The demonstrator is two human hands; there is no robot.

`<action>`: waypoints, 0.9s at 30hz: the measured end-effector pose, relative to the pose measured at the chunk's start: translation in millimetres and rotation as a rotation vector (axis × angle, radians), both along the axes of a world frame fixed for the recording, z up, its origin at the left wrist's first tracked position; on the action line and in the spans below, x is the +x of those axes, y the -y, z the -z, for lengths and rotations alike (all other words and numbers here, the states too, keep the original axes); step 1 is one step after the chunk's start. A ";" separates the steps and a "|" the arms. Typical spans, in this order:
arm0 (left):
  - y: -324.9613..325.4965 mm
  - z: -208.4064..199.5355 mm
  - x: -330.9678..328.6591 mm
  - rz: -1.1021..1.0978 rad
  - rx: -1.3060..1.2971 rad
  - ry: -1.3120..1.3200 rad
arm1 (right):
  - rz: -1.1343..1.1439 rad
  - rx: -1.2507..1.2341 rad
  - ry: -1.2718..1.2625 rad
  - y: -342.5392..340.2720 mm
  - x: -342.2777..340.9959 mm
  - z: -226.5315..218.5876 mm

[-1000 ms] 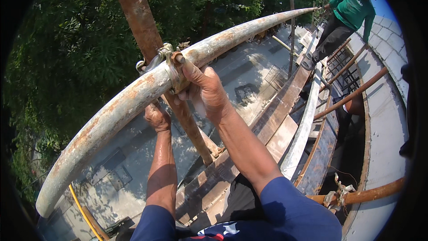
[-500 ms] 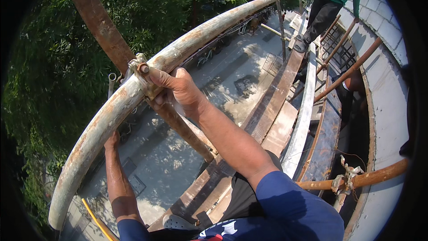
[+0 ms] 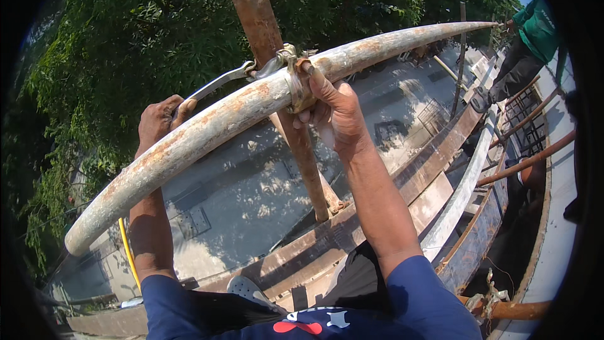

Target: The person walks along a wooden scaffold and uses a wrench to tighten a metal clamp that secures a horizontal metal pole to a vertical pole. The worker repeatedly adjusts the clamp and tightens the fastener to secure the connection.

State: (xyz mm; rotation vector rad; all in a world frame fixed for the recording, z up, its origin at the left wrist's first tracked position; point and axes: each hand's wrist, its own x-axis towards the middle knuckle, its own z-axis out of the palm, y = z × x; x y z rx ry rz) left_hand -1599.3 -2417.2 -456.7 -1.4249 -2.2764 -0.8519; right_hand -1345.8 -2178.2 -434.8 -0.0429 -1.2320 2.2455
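Note:
A long grey, rust-streaked scaffold pipe (image 3: 233, 110) crosses in front of me. It meets an upright rusty pipe (image 3: 251, 9) at a metal scaffold clamp (image 3: 298, 85). My right hand (image 3: 340, 116) is closed around the near side of the clamp, its thumb along the bolt. Beyond the long pipe, my left hand (image 3: 158, 119) grips a silver wrench (image 3: 217, 83) by its handle end. The wrench's far end lies against the back of the clamp; exactly how it sits there is hidden.
Brown planks (image 3: 340, 233) run beneath me, with my grey perforated shoe (image 3: 248, 291) on them. A person in a green top (image 3: 538, 31) stands at the far right by the pipe's end. Rusty poles (image 3: 528, 160) reach toward the concrete wall (image 3: 557, 214). Paved ground lies far below.
My left hand has risen from below the pipe and brought the wrench to the clamp. My right hand keeps its hold on the clamp. The view has turned, shifting the scene rightward.

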 end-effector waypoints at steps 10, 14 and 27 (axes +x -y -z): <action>0.0 -18.2 -44.3 0.460 0.026 0.435 | 0.063 -0.006 0.022 -8.1 2.3 3.9; -7.2 -27.0 -34.5 0.062 -0.065 0.313 | 0.082 -0.011 -0.006 -9.3 4.5 4.5; -20.6 1.3 -42.9 0.175 0.072 0.219 | 0.122 -0.001 0.094 -10.7 6.9 5.9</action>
